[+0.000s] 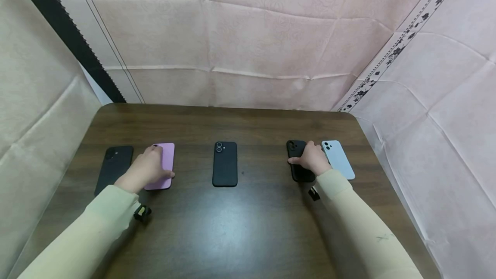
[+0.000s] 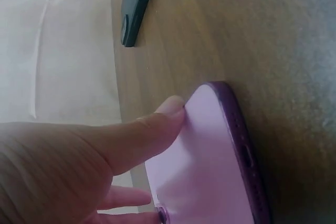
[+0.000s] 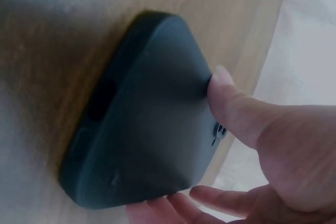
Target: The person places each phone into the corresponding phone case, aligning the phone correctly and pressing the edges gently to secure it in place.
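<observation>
My left hand (image 1: 145, 169) holds a purple smartphone (image 1: 168, 156) across its back, thumb on the right edge, other fingers toward the camera end. In the left wrist view the thumb (image 2: 170, 109) presses the edge of that purple phone (image 2: 210, 150), whose charging-port end shows. On the right, my right hand (image 1: 314, 159) grips a black smartphone (image 1: 302, 175) by its two long edges. The right wrist view shows the thumb (image 3: 223, 90) on one side of this black phone (image 3: 152, 114) and fingertips along the opposite side. Whether either phone is off the table cannot be told.
Between the hands lies another black smartphone (image 1: 224, 167), back up. A dark phone (image 1: 114, 165) lies left of the purple one. Beside the right hand is a light blue phone (image 1: 339, 160). The brown wooden table (image 1: 224, 236) meets hanging pale cloth (image 1: 252, 42) at its back.
</observation>
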The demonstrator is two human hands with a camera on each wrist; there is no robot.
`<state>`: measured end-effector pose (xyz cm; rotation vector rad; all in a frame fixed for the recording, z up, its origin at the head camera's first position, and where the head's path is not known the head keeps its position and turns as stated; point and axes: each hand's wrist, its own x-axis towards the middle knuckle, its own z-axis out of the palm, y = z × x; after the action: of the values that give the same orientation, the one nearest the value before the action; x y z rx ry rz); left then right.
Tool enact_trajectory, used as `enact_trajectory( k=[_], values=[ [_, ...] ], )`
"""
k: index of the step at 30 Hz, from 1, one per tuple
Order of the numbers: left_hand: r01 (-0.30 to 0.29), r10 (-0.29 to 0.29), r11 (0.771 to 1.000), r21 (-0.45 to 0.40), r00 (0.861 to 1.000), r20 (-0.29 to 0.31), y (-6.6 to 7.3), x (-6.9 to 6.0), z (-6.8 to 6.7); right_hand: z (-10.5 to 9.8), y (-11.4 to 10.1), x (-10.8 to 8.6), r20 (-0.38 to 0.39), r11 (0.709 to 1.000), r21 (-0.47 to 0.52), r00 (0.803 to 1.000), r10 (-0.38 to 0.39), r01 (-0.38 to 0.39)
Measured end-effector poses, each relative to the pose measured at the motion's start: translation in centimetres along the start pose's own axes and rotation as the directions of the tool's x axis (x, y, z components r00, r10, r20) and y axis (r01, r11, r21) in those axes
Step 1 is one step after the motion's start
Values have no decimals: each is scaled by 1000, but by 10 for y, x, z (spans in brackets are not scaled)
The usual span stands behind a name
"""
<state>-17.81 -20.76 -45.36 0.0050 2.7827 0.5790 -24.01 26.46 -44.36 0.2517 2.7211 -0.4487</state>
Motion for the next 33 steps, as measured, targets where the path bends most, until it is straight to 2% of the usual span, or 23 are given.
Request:
enact_trajectory(
  k=[6, 13, 21, 25, 33],
  values=[
    [77, -77, 997, -23, 997, -13, -5, -1, -2, 1, -5, 3, 24, 999, -41, 999, -24, 25],
    [179, -179, 984, -11, 983, 47, -4, 4, -5, -1, -6, 5, 19, 999, -41, 1000, -20, 21],
    [193, -196, 981, 33, 968, 160, 2, 10, -9, -4, -6, 5, 35, 998, -52, 999, -15, 17],
    [190, -193, 981, 33, 966, 171, 5, 12, -10, -4, -6, 6, 40, 999, -52, 999, -11, 14],
    [223, -222, 975, 18, 955, 198, 7, 12, -13, -2, -6, 8, 47, 998, -56, 999, -2, 5]
  ],
)
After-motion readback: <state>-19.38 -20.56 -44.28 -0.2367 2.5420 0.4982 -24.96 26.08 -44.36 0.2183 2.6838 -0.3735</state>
